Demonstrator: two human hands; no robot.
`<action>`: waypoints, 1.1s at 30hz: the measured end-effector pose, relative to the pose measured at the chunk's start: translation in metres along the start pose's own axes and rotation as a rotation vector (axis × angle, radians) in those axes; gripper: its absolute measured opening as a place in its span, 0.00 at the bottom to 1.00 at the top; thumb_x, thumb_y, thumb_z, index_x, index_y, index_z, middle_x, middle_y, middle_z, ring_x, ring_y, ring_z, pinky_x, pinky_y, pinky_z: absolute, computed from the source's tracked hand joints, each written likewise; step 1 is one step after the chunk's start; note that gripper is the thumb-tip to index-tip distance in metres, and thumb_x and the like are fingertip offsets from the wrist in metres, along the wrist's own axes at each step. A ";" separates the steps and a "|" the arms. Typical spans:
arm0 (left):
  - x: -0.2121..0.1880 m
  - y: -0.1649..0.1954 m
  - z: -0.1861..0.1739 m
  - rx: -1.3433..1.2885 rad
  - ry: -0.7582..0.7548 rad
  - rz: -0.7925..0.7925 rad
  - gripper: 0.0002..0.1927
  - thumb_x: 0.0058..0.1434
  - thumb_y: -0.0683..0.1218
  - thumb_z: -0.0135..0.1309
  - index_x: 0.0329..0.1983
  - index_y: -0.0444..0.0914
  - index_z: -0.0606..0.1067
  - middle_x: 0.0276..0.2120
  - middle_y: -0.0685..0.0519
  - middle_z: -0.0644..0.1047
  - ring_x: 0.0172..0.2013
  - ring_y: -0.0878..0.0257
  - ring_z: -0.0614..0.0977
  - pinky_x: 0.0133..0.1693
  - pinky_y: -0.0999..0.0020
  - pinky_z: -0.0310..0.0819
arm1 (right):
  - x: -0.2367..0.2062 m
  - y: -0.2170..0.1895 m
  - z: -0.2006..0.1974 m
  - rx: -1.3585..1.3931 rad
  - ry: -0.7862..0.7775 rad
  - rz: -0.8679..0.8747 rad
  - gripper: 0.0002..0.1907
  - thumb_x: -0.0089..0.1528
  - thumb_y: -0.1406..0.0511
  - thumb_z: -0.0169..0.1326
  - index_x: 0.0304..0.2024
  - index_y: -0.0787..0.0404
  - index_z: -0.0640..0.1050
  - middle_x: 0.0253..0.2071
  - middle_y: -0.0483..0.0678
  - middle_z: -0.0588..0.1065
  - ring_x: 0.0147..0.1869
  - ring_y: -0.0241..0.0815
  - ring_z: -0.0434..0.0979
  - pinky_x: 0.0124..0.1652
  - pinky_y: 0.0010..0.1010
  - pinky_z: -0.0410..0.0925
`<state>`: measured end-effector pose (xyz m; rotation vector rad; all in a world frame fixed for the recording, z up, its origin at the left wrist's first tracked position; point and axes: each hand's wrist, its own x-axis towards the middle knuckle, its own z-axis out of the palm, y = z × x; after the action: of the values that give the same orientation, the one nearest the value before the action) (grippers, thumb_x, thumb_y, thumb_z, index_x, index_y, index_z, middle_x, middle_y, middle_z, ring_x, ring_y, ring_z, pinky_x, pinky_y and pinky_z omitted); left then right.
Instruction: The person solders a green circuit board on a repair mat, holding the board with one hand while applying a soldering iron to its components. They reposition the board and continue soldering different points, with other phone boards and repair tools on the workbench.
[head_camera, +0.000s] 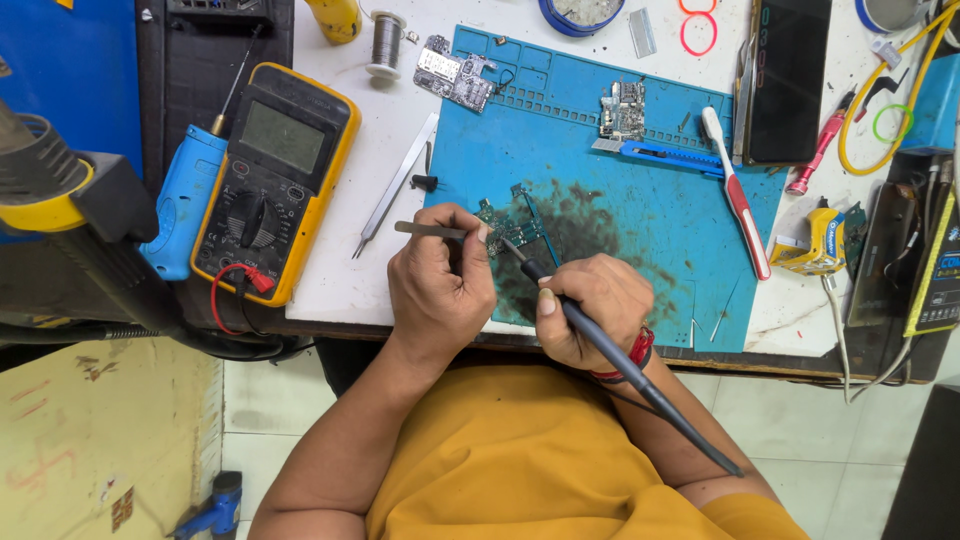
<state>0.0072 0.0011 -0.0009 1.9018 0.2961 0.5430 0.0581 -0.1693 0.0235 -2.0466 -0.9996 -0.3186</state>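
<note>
Gripping a slim black soldering iron (610, 350), the right hand (590, 310) closes fully round its handle, tip on a small green circuit board (510, 226) lying on the scorched blue silicone mat (650, 220). The left hand (440, 280) pinches flat steel tweezers (430, 230) beside it. Farther off lie 2 more bare boards (455, 72), a yellow-cased multimeter (275, 170), and a round blue dish (580, 14), its contents unclear.

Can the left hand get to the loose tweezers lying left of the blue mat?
Probably yes: the loose tweezers lie uncovered just beyond the left hand, but its fingers already grip a metal tool.
</note>
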 end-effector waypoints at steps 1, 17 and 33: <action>0.000 0.000 0.000 -0.001 0.000 0.000 0.07 0.69 0.36 0.55 0.46 0.34 0.69 0.27 0.53 0.77 0.23 0.68 0.80 0.27 0.73 0.73 | 0.000 0.000 0.000 -0.005 0.002 -0.003 0.05 0.59 0.71 0.56 0.36 0.61 0.74 0.29 0.50 0.76 0.28 0.47 0.76 0.32 0.35 0.68; 0.000 0.001 0.000 0.002 0.005 -0.014 0.07 0.68 0.36 0.55 0.46 0.35 0.69 0.27 0.53 0.77 0.23 0.67 0.80 0.27 0.72 0.73 | -0.001 0.001 0.001 0.008 -0.001 0.005 0.06 0.60 0.71 0.57 0.38 0.61 0.73 0.30 0.49 0.77 0.29 0.46 0.76 0.32 0.35 0.68; 0.000 0.000 0.000 -0.002 -0.001 -0.030 0.07 0.69 0.37 0.55 0.46 0.35 0.70 0.27 0.54 0.77 0.23 0.68 0.79 0.27 0.72 0.72 | -0.007 0.003 0.001 -0.007 0.038 0.009 0.06 0.62 0.69 0.56 0.41 0.61 0.74 0.31 0.50 0.76 0.30 0.47 0.76 0.33 0.35 0.69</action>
<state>0.0071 0.0005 -0.0007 1.8931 0.3233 0.5218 0.0559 -0.1731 0.0177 -2.0432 -0.9674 -0.3549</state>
